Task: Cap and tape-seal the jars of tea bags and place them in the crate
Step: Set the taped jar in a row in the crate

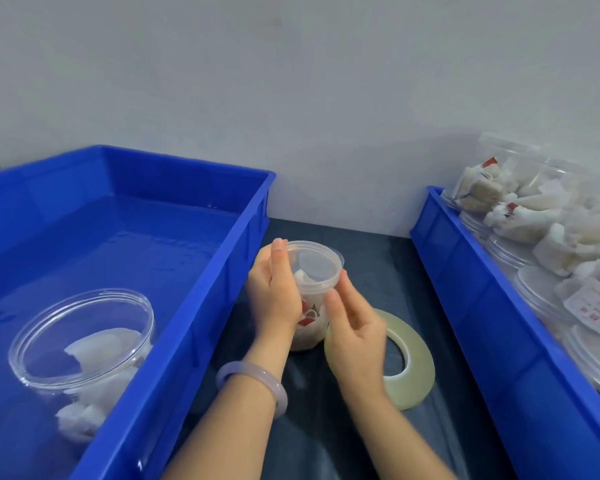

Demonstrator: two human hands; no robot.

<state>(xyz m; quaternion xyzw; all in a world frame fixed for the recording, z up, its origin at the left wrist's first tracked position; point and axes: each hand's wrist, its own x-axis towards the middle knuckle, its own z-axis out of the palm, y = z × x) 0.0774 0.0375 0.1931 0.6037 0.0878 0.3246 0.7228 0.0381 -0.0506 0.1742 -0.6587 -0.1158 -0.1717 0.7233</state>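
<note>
A person seals tea at a dark table [309, 427] set against a pale wall. The jar [309, 322] stands upright between two blue crates, its long axis vertical and its clear lid [317, 259] already on.

The left hand [274, 292], a pale bangle [253, 382] on its wrist, grips the jar from 9 o'clock with its fingers curled round the wall up to the lid. The right hand [355, 334] comes in from 4 o'clock with loose, nearly straight fingers, their tips against the jar just under the lid. It is blurred, and no strand of tape can be made out.

The tape roll [413, 362] lies flat at 4 o'clock from the jar, partly under the right hand, so that hand is the nearer for taping.

The left crate [229, 271] lies just beside the jar at 9 o'clock, and one jar of tea bags [84, 341] already lies tilted on its floor. The left hand is the nearer for that short sideways carry over the rim.

The right crate [482, 306], at 3 o'clock and further off, holds a heap of filled jars [534, 209].

From where I stand the capping looks done, and the seal appears to be the step in hand.
</note>
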